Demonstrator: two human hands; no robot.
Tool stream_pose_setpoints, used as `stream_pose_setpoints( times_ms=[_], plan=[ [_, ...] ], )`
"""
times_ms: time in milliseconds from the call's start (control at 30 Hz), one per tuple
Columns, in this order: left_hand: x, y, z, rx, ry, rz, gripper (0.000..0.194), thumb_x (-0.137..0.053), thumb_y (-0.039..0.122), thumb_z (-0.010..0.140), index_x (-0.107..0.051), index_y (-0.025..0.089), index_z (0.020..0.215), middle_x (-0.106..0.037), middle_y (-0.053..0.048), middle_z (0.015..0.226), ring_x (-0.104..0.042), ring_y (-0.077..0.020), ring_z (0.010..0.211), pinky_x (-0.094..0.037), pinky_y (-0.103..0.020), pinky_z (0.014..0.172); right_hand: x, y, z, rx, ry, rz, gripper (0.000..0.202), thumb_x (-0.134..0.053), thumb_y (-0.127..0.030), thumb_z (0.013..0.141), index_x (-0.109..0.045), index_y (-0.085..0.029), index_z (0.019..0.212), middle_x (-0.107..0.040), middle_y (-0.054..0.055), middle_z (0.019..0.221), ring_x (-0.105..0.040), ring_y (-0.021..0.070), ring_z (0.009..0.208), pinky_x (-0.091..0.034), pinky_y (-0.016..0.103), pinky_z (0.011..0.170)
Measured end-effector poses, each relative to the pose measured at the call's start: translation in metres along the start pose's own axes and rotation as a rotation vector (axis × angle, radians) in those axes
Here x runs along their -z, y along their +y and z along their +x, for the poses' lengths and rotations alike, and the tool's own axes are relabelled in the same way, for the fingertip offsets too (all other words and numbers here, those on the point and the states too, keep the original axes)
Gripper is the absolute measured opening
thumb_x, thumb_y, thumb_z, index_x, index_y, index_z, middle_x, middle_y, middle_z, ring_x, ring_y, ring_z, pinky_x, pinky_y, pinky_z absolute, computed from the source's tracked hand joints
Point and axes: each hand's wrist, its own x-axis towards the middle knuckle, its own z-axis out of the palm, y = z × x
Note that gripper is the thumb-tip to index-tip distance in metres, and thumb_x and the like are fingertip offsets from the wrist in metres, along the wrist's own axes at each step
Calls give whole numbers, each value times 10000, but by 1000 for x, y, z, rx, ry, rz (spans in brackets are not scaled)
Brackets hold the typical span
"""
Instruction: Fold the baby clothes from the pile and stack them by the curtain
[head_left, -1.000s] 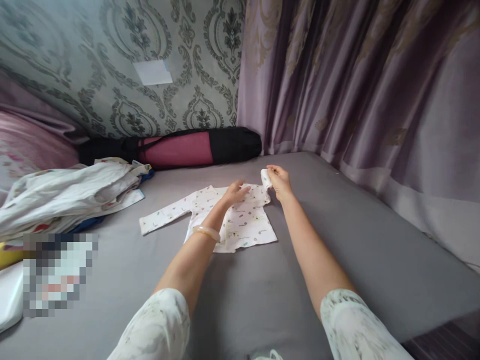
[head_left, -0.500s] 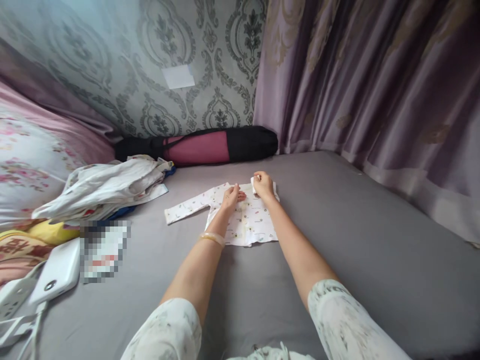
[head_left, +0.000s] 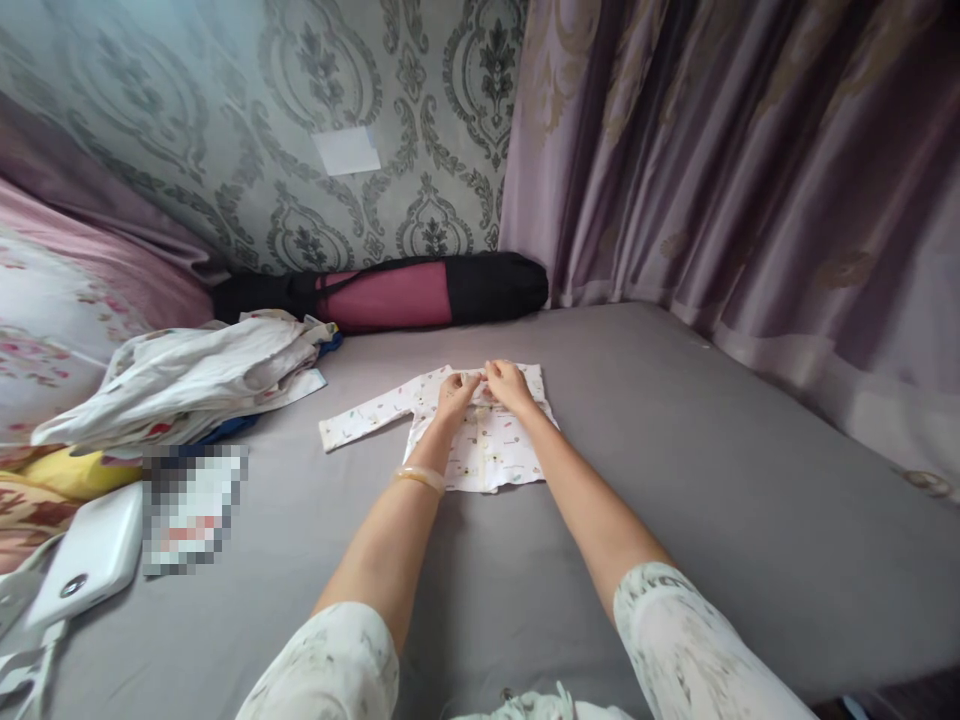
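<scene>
A small white baby shirt (head_left: 514, 460) with tiny coloured prints lies flat on the bed, its front band running down the middle. One sleeve (head_left: 367, 415) stretches out to the left, while the other is folded inward over the upper body. My left hand (head_left: 456, 396) is closed near the collar, fingertips pinched on the fabric. Beside it, almost touching, my right hand (head_left: 508, 386) pinches the folded sleeve near the middle of the shirt. The fingers partly hide the cloth between them.
A heap of light clothes (head_left: 195, 370) lies at left by a floral pillow (head_left: 52, 340). Nearer are a white device (head_left: 94, 550) with a cable and a blurred packet (head_left: 195, 510). A black and maroon long bag (head_left: 390, 293) rests along the wall; curtains (head_left: 637, 150) hang at right.
My right hand has moved left across the shirt, bringing the sleeve inward. My left hand has gone from spread fingers to a pinch. The view has shifted slightly right.
</scene>
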Motion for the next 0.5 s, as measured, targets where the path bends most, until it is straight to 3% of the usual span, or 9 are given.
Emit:
stream_pose_setpoints(
  times_ms=[200,367,500],
  plan=[
    [-1,-7,3,38,-6,-135,221,-668,323,663,-599,156,790,-630,3,719,-596,-136,699,-465,-244,687,36,20,7,-95,222,-140,353,-353,-200,960,-650,-153,1146,-708,95,1108,-634,176,1068,-452,289,937],
    [-2,-9,7,64,41,-131,226,-640,357,699,-596,163,805,-602,18,690,-574,-122,655,-449,-229,642,39,32,-4,-16,24,-431,428,-334,-128,940,-605,-139,1270,-629,134,1272,-539,215,1223,-367,329,1049],
    [-5,-10,9,66,70,-98,230,-588,375,764,-596,170,869,-578,28,662,-565,-119,616,-440,-217,591,26,37,-13,51,-75,-652,478,-305,-248,982,-479,-118,1408,-385,136,1522,-239,257,1443,-166,421,1169]
  ],
)
